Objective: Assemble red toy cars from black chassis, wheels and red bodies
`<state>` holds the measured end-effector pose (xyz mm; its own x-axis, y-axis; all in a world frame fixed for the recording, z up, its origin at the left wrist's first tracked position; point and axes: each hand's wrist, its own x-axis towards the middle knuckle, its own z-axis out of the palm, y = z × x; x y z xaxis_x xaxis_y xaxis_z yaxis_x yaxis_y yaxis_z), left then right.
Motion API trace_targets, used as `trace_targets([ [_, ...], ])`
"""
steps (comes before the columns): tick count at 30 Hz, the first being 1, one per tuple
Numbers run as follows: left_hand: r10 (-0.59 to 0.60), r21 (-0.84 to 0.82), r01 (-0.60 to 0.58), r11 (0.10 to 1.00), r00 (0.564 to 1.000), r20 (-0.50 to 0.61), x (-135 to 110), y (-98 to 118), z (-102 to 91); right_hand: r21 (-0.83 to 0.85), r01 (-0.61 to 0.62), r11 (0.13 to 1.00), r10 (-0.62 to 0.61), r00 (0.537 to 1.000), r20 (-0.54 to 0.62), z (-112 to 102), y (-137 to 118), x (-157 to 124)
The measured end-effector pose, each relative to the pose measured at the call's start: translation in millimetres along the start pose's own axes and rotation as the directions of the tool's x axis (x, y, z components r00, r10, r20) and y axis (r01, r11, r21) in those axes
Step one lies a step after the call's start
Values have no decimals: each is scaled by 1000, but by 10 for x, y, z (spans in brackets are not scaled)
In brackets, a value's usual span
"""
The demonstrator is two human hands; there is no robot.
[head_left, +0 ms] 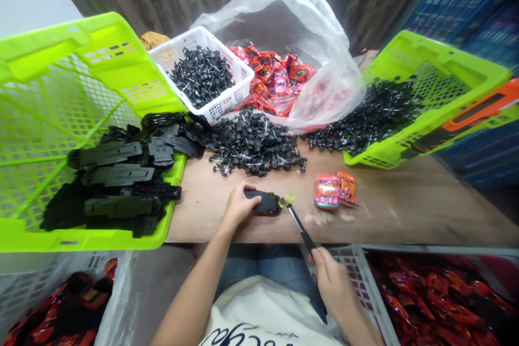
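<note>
My left hand (238, 204) is closed on a toy car (266, 203), pressing it to the table. The car lies upside down, its black underside facing up and a little red showing along the lower edge. My right hand (327, 275) grips the black handle of a small hammer (300, 225). Its yellowish head is right beside the car's right end; whether they touch I cannot tell. To the right, two shiny orange-red toy cars (326, 191) rest side by side on the wooden table (389, 211). Beyond my hands lies a heap of black wheels on metal axles (253, 143).
A green crate (121, 238) of black chassis parts lies at left. Behind the heap are a white basket (227, 105) of wheel axles and a plastic bag (324, 27) of red car bodies. At right, another green crate (438, 51) spills wheels, beside an orange-black tool (458, 121).
</note>
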<state>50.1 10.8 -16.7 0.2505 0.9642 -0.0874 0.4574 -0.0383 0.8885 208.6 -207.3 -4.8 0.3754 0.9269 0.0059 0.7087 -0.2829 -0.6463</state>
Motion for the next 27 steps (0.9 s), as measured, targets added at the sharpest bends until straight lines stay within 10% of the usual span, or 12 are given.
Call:
trace_targets([
  [8, 277, -68, -287, 956, 953, -127, -58, 286, -249, -348, -5, 937, -1, 1000, -17, 2, -38, 468],
  [15, 698, 20, -701, 713, 713, 66, -351, 738, -312, 111, 577, 809, -569, 817, -97, -181, -703, 1181],
  [21, 644, 71, -648, 758, 761, 76, -440, 715, -192, 133, 618, 775, -595, 784, -176, -181, -708, 1202],
  [27, 612, -65, -609, 791, 782, 116, -458, 698, -184, 481, 443, 756, -376, 897, -235, -41, -550, 1098],
])
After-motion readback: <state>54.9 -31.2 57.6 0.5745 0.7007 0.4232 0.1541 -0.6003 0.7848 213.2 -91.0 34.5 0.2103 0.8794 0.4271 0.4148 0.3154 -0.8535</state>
